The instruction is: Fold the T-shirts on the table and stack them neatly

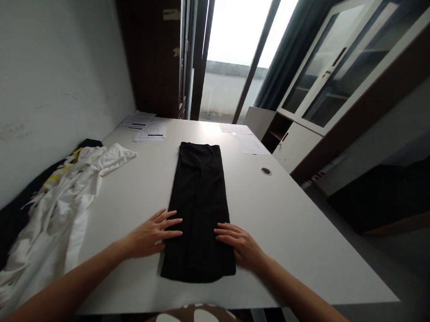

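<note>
A pair of black trousers (200, 204), folded into a long narrow strip, lies on the white table with its waistband at the far end. My left hand (151, 235) rests on the left edge of the cloth near the lower end, fingers spread. Opposite it, my right hand (240, 243) touches the right edge, its fingers stretched out over the fabric and its thumb hidden. Neither hand grips the cloth. The fabric looks mostly flat, with a fold line down the middle and a slanted crease near the top.
White clothing (77, 185) lies crumpled along the left side of the table (291, 235), beside dark cloth and a yellow-patterned piece. Papers (149, 129) lie at the far left corner, more sheets (251, 144) at the far right. A round cable hole (266, 171) and a glass-door cabinet (328, 66) are right.
</note>
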`<control>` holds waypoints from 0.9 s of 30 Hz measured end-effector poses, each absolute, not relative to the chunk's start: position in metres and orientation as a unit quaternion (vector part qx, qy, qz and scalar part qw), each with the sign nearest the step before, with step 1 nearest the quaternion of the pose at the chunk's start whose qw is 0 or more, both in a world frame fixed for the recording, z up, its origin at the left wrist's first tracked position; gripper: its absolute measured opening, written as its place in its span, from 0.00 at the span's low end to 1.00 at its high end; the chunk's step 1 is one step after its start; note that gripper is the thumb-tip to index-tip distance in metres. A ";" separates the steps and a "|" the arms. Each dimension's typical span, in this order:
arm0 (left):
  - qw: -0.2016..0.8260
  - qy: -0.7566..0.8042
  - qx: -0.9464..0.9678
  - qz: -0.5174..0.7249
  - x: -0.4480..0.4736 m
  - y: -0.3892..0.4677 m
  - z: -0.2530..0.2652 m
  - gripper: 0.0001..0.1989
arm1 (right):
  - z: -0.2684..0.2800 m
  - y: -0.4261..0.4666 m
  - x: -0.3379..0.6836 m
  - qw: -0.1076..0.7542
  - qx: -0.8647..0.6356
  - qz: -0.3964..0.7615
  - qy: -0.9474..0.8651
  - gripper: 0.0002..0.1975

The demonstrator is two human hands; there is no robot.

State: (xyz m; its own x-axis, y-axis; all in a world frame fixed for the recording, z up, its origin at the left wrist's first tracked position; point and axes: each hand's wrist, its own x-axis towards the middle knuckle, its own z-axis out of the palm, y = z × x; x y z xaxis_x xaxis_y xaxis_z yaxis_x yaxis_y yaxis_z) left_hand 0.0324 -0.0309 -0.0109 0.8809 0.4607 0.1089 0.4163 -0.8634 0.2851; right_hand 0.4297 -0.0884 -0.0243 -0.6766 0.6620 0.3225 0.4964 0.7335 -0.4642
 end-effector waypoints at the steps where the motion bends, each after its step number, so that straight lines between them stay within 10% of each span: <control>1: 0.134 0.228 0.961 0.084 0.033 -0.031 -0.011 0.34 | -0.023 -0.089 0.431 0.247 -0.323 0.194 -0.893 0.17; 10: 0.267 0.216 0.936 0.074 0.026 -0.025 0.006 0.19 | -0.012 -0.083 0.447 0.296 -0.361 0.336 -0.818 0.22; 18: 0.178 0.240 0.942 0.152 0.104 0.002 0.014 0.15 | -0.019 0.005 0.434 0.353 -0.457 0.150 -0.802 0.18; 27: 0.140 0.106 0.983 0.056 0.164 -0.034 -0.004 0.34 | -0.029 0.134 0.387 0.198 -0.459 0.074 -0.863 0.28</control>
State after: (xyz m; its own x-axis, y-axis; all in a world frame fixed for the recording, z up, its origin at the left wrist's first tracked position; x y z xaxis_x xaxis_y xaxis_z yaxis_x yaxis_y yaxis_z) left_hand 0.1645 -0.0343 -0.0037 0.9713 0.2236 0.0814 0.1922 -0.9387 0.2862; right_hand 0.3870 0.1340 -0.0293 -0.4996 0.8220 0.2733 0.7633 0.5669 -0.3099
